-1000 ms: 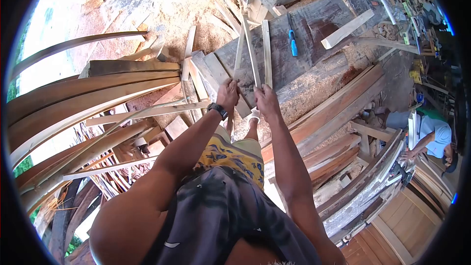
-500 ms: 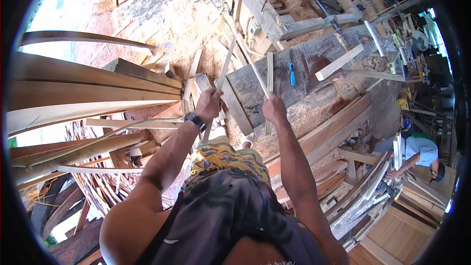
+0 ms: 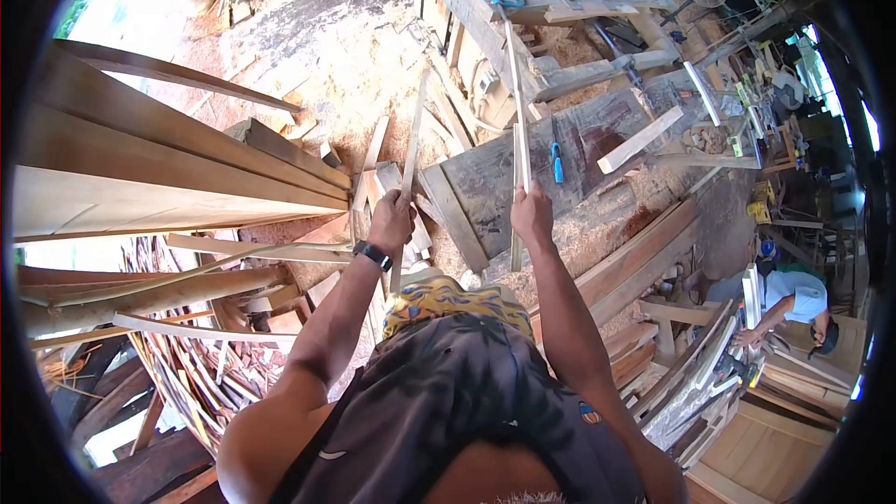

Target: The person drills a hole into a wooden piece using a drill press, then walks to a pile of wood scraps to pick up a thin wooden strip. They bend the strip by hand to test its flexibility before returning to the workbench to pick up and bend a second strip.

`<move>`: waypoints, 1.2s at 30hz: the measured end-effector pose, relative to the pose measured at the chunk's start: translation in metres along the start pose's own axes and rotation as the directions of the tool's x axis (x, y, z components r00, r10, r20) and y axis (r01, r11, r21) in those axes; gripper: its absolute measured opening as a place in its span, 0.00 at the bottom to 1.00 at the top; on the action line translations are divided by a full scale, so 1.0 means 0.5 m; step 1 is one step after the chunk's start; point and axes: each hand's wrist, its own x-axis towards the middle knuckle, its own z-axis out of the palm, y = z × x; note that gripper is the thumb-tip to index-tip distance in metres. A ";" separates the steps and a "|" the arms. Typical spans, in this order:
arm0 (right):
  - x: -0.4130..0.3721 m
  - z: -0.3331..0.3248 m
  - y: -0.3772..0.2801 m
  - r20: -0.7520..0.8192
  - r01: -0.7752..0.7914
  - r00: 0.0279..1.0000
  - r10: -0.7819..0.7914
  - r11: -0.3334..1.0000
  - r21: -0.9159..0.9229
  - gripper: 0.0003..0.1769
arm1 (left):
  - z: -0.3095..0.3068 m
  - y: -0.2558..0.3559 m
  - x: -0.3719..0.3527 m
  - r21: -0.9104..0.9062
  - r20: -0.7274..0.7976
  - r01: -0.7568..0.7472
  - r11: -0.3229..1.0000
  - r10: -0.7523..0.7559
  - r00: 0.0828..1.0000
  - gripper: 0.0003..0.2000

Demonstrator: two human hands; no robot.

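The grip of the left hand [image 3: 392,219] is closed around a thin strip [image 3: 411,142], held upright just beside the ends of the stacked boards [image 3: 168,168]. The right hand [image 3: 532,215] clamps longer slats [image 3: 519,145] over the bench [image 3: 476,185] edge, near a blue tool [image 3: 557,163]. Open air lies between the two hands.

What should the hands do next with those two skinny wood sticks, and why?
Probably swing the left hand toward the right hand so the strips meet. Each hand grips thin wood upright: the left strip and the right strip stand apart above the dark plank.
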 end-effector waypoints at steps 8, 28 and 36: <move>-0.070 -0.012 -0.039 0.302 -0.214 0.951 -0.066 0.566 0.796 0.15 | 0.011 -0.005 0.007 -0.140 0.092 -0.034 0.990 0.048 0.995 0.14; -0.062 -0.175 0.082 -0.130 0.110 0.991 0.035 0.351 0.930 0.15 | 0.491 0.046 -0.079 -0.315 0.236 -0.115 0.942 0.195 0.952 0.15; -0.088 -0.217 0.095 -0.020 0.023 1.000 -0.012 0.254 0.967 0.17 | 0.512 0.065 -0.132 -0.240 0.215 -0.150 0.959 0.203 0.955 0.16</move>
